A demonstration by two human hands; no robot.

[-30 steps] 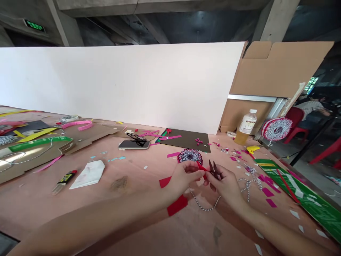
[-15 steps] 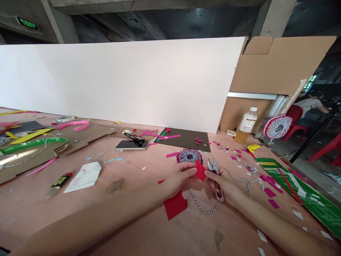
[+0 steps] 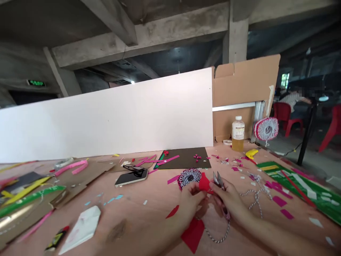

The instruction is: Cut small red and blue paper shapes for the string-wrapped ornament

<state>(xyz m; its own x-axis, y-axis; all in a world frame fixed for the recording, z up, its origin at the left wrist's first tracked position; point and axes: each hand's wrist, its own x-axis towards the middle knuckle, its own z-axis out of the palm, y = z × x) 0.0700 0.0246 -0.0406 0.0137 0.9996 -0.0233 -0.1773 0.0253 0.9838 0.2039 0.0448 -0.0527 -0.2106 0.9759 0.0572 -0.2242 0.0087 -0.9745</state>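
The left hand (image 3: 193,203) pinches a scrap of red card (image 3: 205,183) above the plywood counter (image 3: 138,217), the right hand (image 3: 228,202) closed around thread snips (image 3: 217,180). The scrap looks light and floppy, best held by its edge.

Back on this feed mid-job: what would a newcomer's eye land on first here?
The two hands at the middle of the bench stand out first: the left hand pinches a piece of red paper, and the right hand holds small thread snips beside it. Just beyond lies a black-and-white paper rosette; far right, a green board carries pink scraps.
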